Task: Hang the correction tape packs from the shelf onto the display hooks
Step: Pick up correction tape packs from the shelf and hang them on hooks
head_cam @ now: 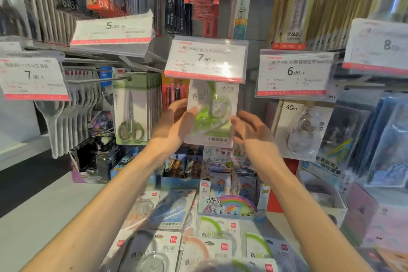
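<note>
Both hands are raised to the middle of the display, holding one green correction tape pack [210,115] just under the 7.90 price tag [206,58]. The left hand [174,123] grips the pack's left edge, at about nine o'clock of the card, fingers curled behind it and thumb on the front as far as can be made out; the right hand [254,132] sits at about four o'clock of the pack, fingers loosely spread, fingertips touching its right edge and not wrapped round it. By the look of it the step in hand is threading this pack onto its hook, or settling it there. The next move calls for lining the card's hang hole with the hook tip and sliding it back, then reaching down to six o'clock, where more packs [218,240] lie loose on the shelf [44,216]. The price tag hides the hook and the top of the card, so whether the pack already hangs cannot be told. Motion blur smears the printed text, and the lower packs are cut off by the frame's bottom edge.
</note>
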Available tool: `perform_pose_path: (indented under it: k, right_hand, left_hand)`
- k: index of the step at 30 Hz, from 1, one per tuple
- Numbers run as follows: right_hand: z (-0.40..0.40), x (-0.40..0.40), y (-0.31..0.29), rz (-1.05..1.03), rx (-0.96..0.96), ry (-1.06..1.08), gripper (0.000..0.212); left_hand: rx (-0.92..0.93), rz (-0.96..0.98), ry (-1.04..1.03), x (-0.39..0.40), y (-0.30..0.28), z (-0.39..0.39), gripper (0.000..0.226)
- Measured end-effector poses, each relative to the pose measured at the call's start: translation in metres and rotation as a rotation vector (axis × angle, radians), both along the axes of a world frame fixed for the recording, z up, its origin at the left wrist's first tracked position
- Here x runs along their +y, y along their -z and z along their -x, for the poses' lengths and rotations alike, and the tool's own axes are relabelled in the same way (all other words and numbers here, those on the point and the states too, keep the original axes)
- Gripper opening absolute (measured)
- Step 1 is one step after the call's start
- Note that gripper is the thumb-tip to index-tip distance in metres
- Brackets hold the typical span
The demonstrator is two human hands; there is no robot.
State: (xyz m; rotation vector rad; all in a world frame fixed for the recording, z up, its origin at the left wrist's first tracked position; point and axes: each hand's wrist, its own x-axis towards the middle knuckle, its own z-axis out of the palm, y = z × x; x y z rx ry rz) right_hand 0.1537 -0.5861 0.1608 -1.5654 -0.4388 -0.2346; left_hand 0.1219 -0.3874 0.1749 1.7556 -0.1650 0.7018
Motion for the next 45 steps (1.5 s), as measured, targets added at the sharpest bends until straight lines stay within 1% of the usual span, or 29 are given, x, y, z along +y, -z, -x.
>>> perform_pose_path:
  k: [2, 5, 7, 8, 10, 11, 14, 18, 21, 26, 28, 32, 34, 35, 36, 37, 39, 40, 42, 45]
  right_hand:
    - [0.012, -0.013, 0.007, -0.007, -0.017, 0.008, 0.032]
    - [0.032, -0.033, 0.023, -0.061, -0.031, 0.005, 0.016]
    - [0.047, -0.045, 0.035, -0.106, -0.023, 0.013, 0.008]
    - [0.054, -0.050, 0.042, -0.125, -0.017, 0.004, 0.007]
    - [0.068, -0.058, 0.057, -0.149, 0.001, -0.027, 0.014]
    - [0.074, -0.061, 0.066, -0.152, 0.016, -0.038, 0.016]
    - [0.092, -0.065, 0.094, -0.147, 0.098, -0.063, 0.012]
    - [0.113, -0.064, 0.127, -0.121, 0.201, -0.058, 0.016]
    - [0.124, -0.056, 0.144, -0.103, 0.249, -0.044, 0.015]
    - [0.133, -0.016, 0.155, -0.081, 0.290, -0.003, 0.015]
    - [0.133, 0.006, 0.157, -0.069, 0.291, 0.013, 0.013]
    - [0.127, 0.058, 0.158, 0.002, 0.307, 0.005, 0.008]
    - [0.123, 0.083, 0.158, 0.045, 0.314, -0.036, 0.011]
    - [0.121, 0.095, 0.158, 0.061, 0.305, -0.059, 0.010]
    - [0.119, 0.105, 0.158, 0.080, 0.288, -0.073, 0.006]
    - [0.116, 0.115, 0.160, 0.113, 0.267, -0.077, 0.006]
    - [0.111, 0.132, 0.163, 0.224, 0.230, -0.090, 0.007]
    - [0.109, 0.140, 0.165, 0.287, 0.220, -0.105, 0.008]
    - [0.102, 0.154, 0.167, 0.443, 0.189, -0.124, 0.009]
    - [0.092, 0.171, 0.171, 0.720, 0.064, -0.080, 0.011]
  left_hand:
    - [-0.023, 0.030, -0.044, 0.006, 0.008, 0.013, 0.035]
    - [-0.002, 0.104, -0.065, 0.012, 0.017, 0.037, 0.013]
    - [0.011, 0.118, -0.073, 0.011, 0.024, 0.055, 0.008]
    - [0.014, 0.140, -0.071, 0.010, 0.028, 0.066, 0.007]
    - [0.017, 0.176, -0.073, 0.008, 0.039, 0.086, 0.005]
    - [0.018, 0.182, -0.084, 0.007, 0.045, 0.096, 0.007]
    - [0.029, 0.216, -0.122, 0.006, 0.067, 0.123, 0.016]
    - [0.066, 0.272, -0.114, 0.016, 0.104, 0.152, 0.017]
    - [0.092, 0.322, -0.118, 0.038, 0.132, 0.163, 0.022]
    - [0.178, 0.349, -0.136, 0.097, 0.166, 0.165, 0.015]
    - [0.215, 0.346, -0.125, 0.123, 0.172, 0.161, 0.016]
    - [0.276, 0.191, -0.117, 0.174, 0.180, 0.141, 0.022]
    - [0.340, 0.154, -0.066, 0.192, 0.186, 0.128, 0.022]
    - [0.388, 0.117, -0.041, 0.200, 0.189, 0.121, 0.022]
    - [0.437, 0.037, -0.027, 0.207, 0.193, 0.113, 0.019]
    - [0.483, -0.119, -0.024, 0.215, 0.197, 0.106, 0.014]
    - [0.544, -0.469, 0.000, 0.227, 0.200, 0.096, 0.009]
    - [0.561, -0.571, 0.043, 0.230, 0.200, 0.092, 0.008]
    - [0.592, -0.639, 0.137, 0.232, 0.201, 0.085, 0.006]
    - [0.605, -0.681, 0.206, 0.232, 0.200, 0.080, 0.007]
